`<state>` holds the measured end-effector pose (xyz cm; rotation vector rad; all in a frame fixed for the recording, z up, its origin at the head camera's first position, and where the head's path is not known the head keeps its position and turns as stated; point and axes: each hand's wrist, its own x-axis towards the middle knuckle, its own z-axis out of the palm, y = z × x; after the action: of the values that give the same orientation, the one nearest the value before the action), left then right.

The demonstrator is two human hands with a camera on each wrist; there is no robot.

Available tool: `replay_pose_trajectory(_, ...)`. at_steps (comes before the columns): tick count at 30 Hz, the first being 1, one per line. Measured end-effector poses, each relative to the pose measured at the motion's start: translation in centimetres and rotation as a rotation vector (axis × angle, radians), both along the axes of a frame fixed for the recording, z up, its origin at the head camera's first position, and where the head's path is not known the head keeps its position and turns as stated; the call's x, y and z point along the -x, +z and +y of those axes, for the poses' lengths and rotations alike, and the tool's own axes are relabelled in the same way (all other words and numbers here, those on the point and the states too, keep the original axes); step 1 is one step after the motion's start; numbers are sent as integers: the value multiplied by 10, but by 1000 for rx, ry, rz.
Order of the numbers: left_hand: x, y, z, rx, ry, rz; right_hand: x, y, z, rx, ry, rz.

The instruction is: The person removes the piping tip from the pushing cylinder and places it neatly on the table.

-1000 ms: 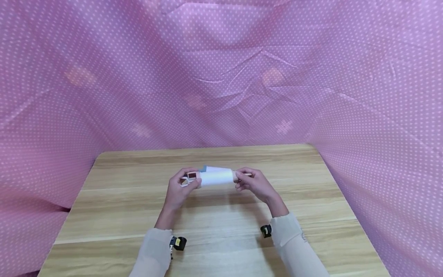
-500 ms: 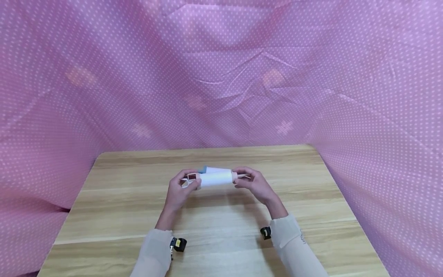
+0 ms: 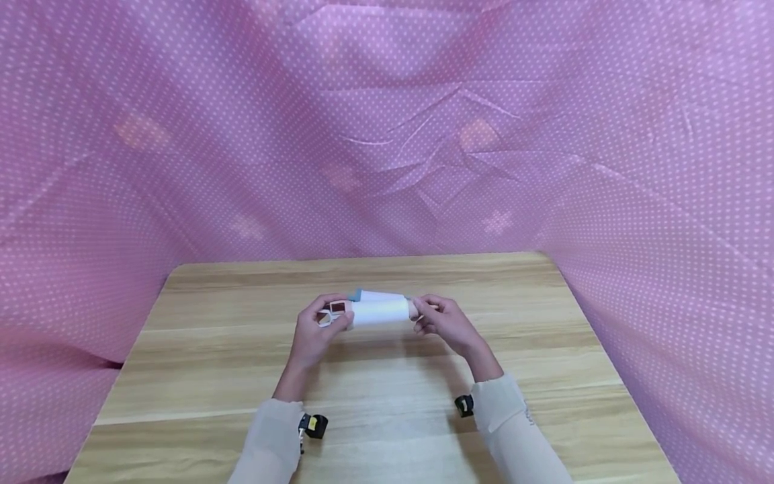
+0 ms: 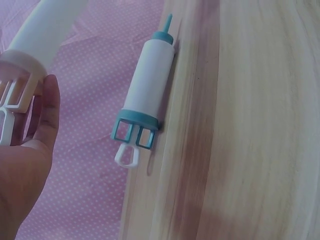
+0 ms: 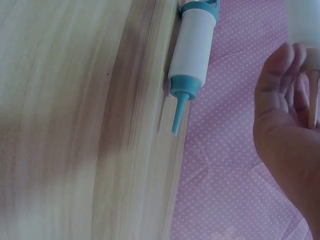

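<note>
Between my hands is a white plastic syringe (image 3: 379, 311) with pale pink-beige end caps, lying level above the table. My left hand (image 3: 310, 339) grips its handle end, thumb in front and fingers behind, beside the rectangular finger loops and the white plunger ring. At the other end my right hand (image 3: 452, 327) pinches the nozzle collar; the right wrist view shows the thin beige nozzle (image 5: 313, 97) running along the palm. A second syringe (image 4: 149, 80), white with teal caps, lies on the table behind the held one, mostly hidden in the head view.
The wood-grain table (image 3: 387, 417) spans the space below my arms. A pink dotted cloth (image 3: 387, 134) hangs behind it and along both sides. Black wrist cameras (image 3: 316, 425) sit at both cuffs.
My right fingers have shifted around the nozzle collar: half a second ago they spread to show the nozzle, and now they are closed over it again. The left hand has hardly moved.
</note>
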<state>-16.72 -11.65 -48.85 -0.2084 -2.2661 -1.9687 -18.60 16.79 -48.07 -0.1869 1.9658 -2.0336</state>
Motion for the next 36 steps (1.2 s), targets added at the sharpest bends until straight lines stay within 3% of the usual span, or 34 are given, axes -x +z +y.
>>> replay_pose_trajectory(17,6,-4,-2,-22,33,2,5,-4,5,36,47,143)
replay_pose_trajectory(25,6,-6,-6,-22,42,4,5,-4,10,28,-4,119)
replay_pose_trajectory(36,1,-19,-22,-27,82,-73,4,-7,11,28,8,113)
